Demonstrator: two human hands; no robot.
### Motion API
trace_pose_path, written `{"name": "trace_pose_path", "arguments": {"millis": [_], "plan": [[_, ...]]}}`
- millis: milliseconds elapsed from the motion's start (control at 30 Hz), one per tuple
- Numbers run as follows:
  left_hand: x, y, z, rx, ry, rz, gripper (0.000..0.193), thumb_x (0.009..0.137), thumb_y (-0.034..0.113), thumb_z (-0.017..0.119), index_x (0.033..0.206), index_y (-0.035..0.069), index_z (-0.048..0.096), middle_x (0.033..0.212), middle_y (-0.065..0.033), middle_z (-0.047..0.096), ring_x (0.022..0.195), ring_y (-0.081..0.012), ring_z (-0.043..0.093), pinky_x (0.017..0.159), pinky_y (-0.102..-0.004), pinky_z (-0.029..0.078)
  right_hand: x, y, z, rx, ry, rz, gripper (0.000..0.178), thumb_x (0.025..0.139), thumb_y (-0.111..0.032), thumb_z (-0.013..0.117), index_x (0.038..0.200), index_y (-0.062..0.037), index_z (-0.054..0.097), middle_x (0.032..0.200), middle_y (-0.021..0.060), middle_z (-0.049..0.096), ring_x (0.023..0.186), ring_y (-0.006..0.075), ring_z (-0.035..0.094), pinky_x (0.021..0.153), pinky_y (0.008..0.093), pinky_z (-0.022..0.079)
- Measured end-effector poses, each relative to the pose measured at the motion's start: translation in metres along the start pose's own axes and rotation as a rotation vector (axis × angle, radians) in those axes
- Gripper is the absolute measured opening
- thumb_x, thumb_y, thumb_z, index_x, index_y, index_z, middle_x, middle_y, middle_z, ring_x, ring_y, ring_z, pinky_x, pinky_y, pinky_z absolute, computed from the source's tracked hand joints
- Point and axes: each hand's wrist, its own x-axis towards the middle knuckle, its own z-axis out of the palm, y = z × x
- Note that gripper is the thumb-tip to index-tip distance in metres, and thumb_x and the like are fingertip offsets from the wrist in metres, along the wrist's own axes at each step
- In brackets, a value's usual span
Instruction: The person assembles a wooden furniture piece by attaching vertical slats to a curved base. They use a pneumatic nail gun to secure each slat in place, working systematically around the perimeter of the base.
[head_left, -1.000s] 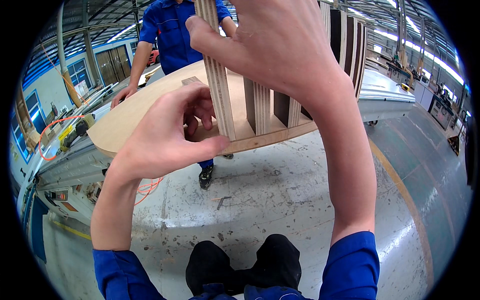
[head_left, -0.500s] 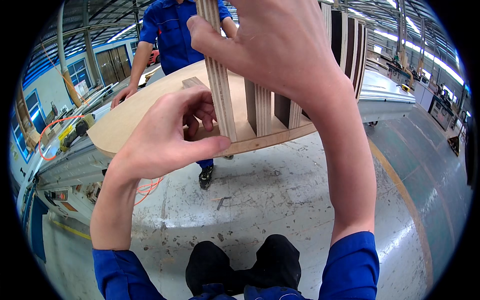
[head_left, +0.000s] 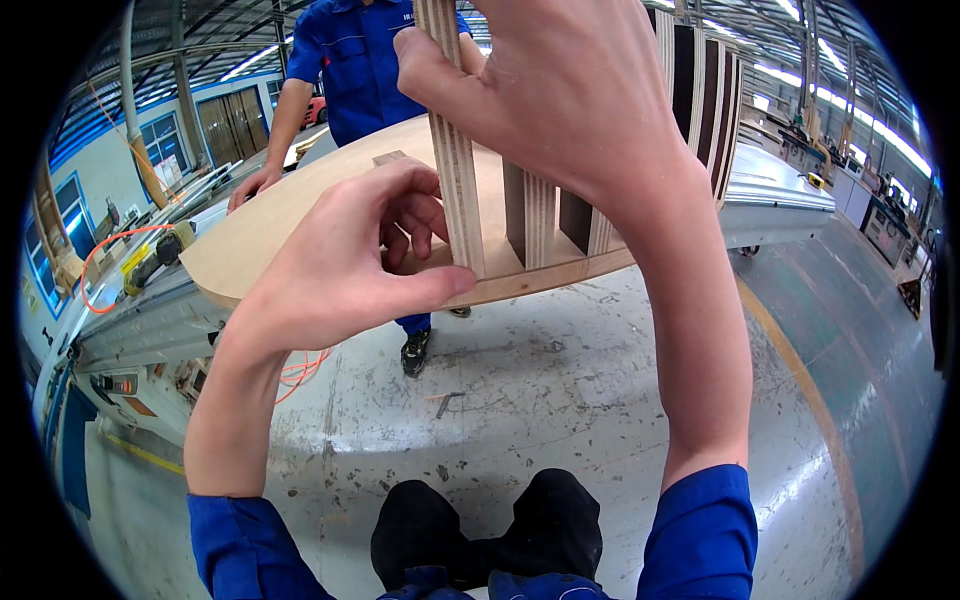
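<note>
An upright plywood strip (head_left: pixel 457 200) with layered edges stands at the near edge of a rounded wooden board (head_left: pixel 235 245). My right hand (head_left: pixel 570 110) is closed on its upper part, thumb on the left side; the other fingers are mostly out of sight. At the strip's foot, my left hand (head_left: pixel 325 245) pinches it, thumb tip by the board's front edge and fingers curled along the left side. Just right of it stand more upright strips (head_left: pixel 540 220), partly hidden by my right hand. A small wooden piece (head_left: pixel 388 158) shows behind my left hand.
Across the board, a person in blue workwear (head_left: pixel 365 75) rests a hand on its far left edge. A yellow-and-black power tool (head_left: pixel 155 265) and an orange hose (head_left: pixel 100 240) are at left. Several upright panels (head_left: pixel 705 110) rise at right. Machines line the hall.
The plywood strip and both hands have shifted slightly right in view, and the strip looks a little more upright. Both hands keep their hold; the rest of the scene has shifted a little too.
</note>
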Motion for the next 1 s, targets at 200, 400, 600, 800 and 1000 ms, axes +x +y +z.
{"name": "trace_pose_path", "arguments": {"millis": [200, 400, 600, 800, 1000], "plan": [[0.003, -0.003, 0.005, 0.036, -0.013, 0.091, 0.055, 0.08, 0.014, 0.081, 0.127, -0.005, 0.059, 0.095, -0.0032, 0.063, 0.082, -0.0085, 0.059, 0.066, -0.0225, 0.05, -0.007, 0.007, -0.003, -0.092, -0.092, 0.031, 0.032, 0.093, -0.03, 0.07, 0.112, -0.004, 0.073, 0.096, 0.0163, 0.073, 0.079, 0.0291, 0.07, 0.075, 0.0391, 0.055], [-0.037, -0.01, -0.028, 0.368, 0.289, 0.262, 0.056, 0.084, 0.025, 0.081, 0.13, -0.002, 0.061, 0.1, -0.0119, 0.074, 0.093, -0.0159, 0.069, 0.077, -0.0284, 0.055, -0.005, 0.005, -0.002, -0.121, -0.129, 0.073, 0.029, 0.094, -0.027, 0.066, 0.113, -0.0055, 0.071, 0.1, 0.0151, 0.072, 0.084, 0.0275, 0.071, 0.078, 0.0372, 0.055], [-0.092, -0.125, -0.169, 0.518, 1.064, 0.011, 0.025, 0.101, 0.019, 0.065, 0.121, 0.004, 0.068, 0.109, -0.0096, 0.073, 0.097, -0.0148, 0.069, 0.084, -0.0313, 0.055, -0.017, 0.013, -0.001, -0.161, -0.177, 0.134, 0.031, 0.097, -0.027, 0.064, 0.121, -0.0081, 0.07, 0.105, 0.0161, 0.072, 0.087, 0.0268, 0.071, 0.077, 0.0377, 0.055], [-0.209, -0.297, -0.362, 1.282, 0.611, -0.548, 0.059, 0.083, 0.005, 0.059, 0.142, 0.002, 0.055, 0.141, -0.0246, 0.058, 0.135, -0.042, 0.051, 0.116, -0.0483, 0.039, -0.012, 0.001, -0.004, -0.069, -0.205, 0.2, 0.035, 0.098, -0.035, 0.063, 0.121, -0.009, 0.069, 0.105, 0.0138, 0.072, 0.091, 0.0271, 0.07, 0.08, 0.038, 0.056], [-0.192, -0.322, -0.394, 1.291, 0.389, -0.704, 0.05, 0.083, -0.006, 0.062, 0.131, 0.006, 0.058, 0.129, -0.0217, 0.063, 0.123, -0.0414, 0.058, 0.103, -0.0485, 0.046, 0.003, -0.004, 0.012, 0.182, 0.066, 0.026, 0.019, 0.081, -0.016, 0.071, 0.093, -0.0023, 0.066, 0.079, 0.0131, 0.066, 0.079, 0.0332, 0.067, 0.078, 0.0425, 0.053]]}}
